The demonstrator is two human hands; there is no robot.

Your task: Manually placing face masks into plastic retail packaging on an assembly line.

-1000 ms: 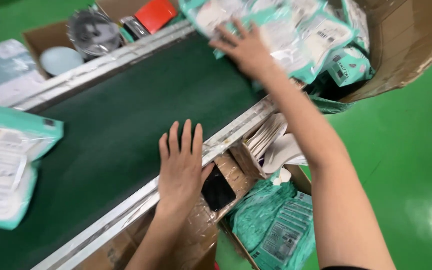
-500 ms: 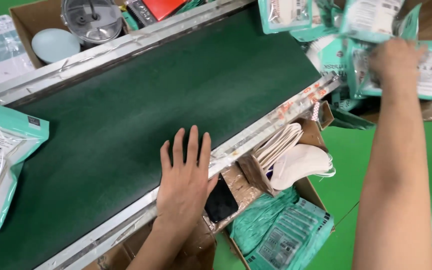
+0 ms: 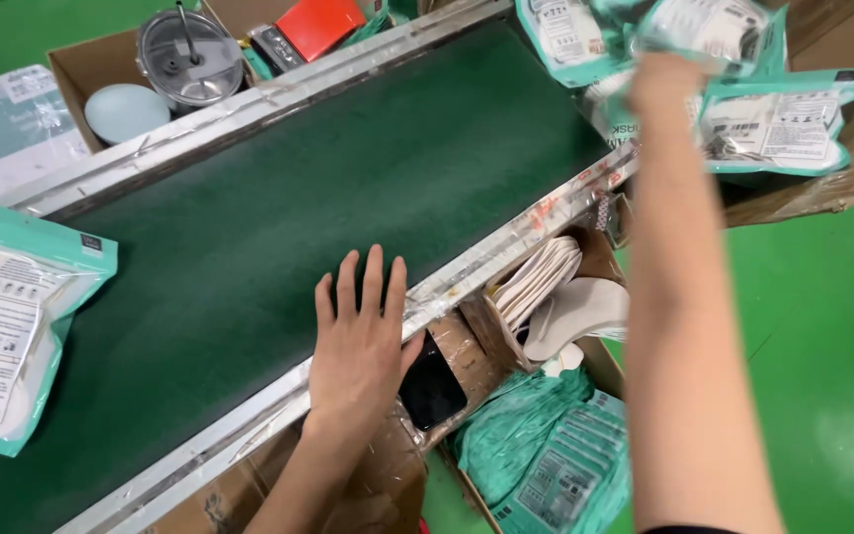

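— Belt first, because it is the biggest: what is it like?
— Dark green belt point(image 3: 279, 198) runs slanted across the view, with a shiny metal rail point(image 3: 506, 252) along its near edge.

— What comes after that?
— A big brown cardboard box point(image 3: 842, 148) sits at the top right. It is full of teal and white packets point(image 3: 783, 129). One more teal packet point(image 3: 12, 326) lies on the belt at the far left.

— Where is the right hand?
— The right hand point(image 3: 669, 84) is up in that box, among the packets. A packet touches it, but it is blurry, so I cannot tell if the fingers are closed on one.

— And the left hand?
— The left hand point(image 3: 363, 341) lies flat on the near edge of the belt. Its fingers are spread wide open and it holds nothing. The palm rests on the rail.

— What is near the left hand?
— A black phone point(image 3: 432, 391) lies just beside the thumb, on a taped brown box. Next to that stands a stack of white masks point(image 3: 546, 287), and below them lie crumpled teal bags point(image 3: 546, 465).

— Anything small far away?
— A clear round lid point(image 3: 188, 54), a pale blue bowl point(image 3: 126, 111) and a red box point(image 3: 320, 25) sit across the belt.
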